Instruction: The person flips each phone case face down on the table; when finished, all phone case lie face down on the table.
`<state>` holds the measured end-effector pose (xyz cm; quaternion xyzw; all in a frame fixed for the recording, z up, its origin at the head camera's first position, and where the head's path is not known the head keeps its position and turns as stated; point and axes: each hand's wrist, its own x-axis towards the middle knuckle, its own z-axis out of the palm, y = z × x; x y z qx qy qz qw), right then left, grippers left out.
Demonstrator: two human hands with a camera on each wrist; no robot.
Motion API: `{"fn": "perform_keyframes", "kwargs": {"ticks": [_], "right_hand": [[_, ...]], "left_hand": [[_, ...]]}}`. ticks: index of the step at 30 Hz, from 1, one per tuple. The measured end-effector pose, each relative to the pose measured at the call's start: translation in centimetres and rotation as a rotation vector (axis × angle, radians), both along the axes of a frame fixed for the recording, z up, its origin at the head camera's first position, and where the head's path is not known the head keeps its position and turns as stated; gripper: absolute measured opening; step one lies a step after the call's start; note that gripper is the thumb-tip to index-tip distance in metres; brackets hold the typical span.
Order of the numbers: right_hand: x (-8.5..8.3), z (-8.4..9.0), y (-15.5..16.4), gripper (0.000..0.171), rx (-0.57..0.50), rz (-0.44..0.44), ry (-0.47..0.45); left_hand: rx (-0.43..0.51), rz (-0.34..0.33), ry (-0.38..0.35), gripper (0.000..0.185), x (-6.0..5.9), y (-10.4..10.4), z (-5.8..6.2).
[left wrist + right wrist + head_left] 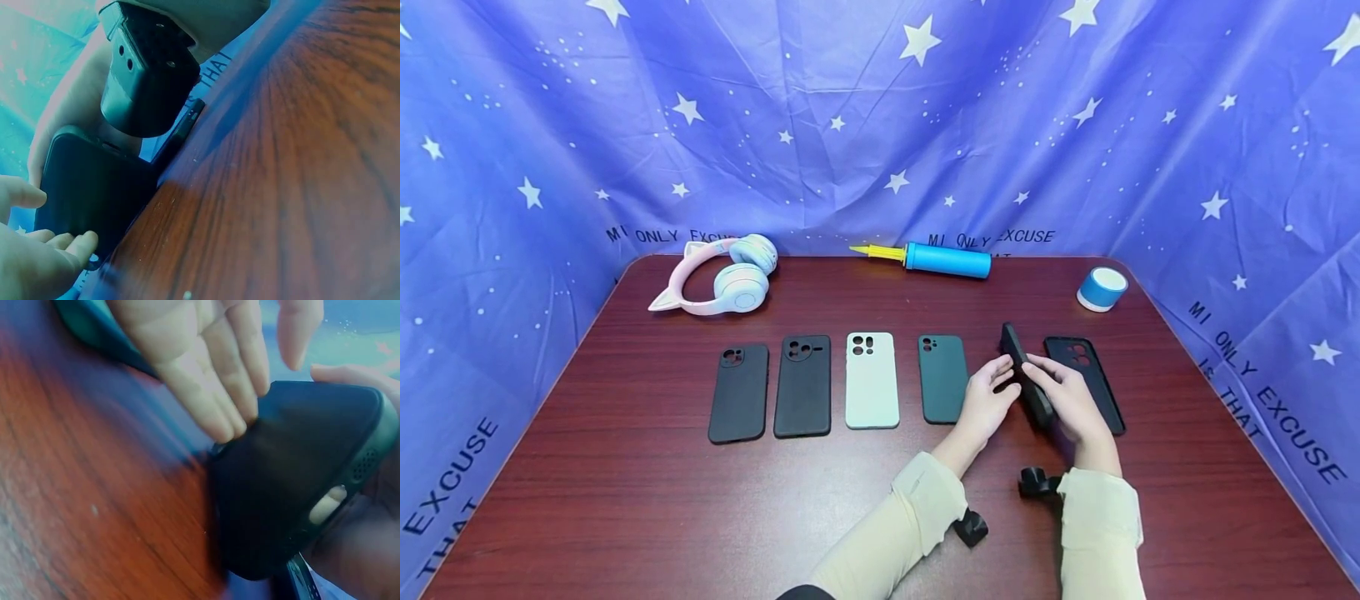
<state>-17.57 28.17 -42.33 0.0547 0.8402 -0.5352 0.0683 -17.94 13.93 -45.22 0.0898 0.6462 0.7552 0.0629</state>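
A black phone case (1028, 379) stands tilted on its long edge at the right of the table. My right hand (1070, 404) grips it from the right, thumb along the upper edge; skin shows through its port cutout in the right wrist view. My left hand (988, 406) is at its left side. In the right wrist view, extended left fingers (212, 387) touch the case near one edge, the thumb apart. Beside the right hand lies another black phone case (1099, 387), partly hidden by it. A dark green phone case (943, 379) lies by the left hand.
Further left lie a pale green phone case (872, 392) and two black ones, the nearer a black case (803, 396), the outer a black case (737, 404). Behind stand cat-ear headphones (741, 287), a blue hand pump (947, 259) and a blue-and-white cylinder (1102, 290).
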Motion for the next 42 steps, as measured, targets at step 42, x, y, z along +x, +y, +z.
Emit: {"fn": "perform_keyframes", "kwargs": {"ticks": [42], "right_hand": [[-0.1, -1.0, 0.8, 0.045, 0.219, -0.071, 0.078]], "left_hand": [[-0.163, 0.135, -0.155, 0.06, 0.2, 0.4, 0.0]]}}
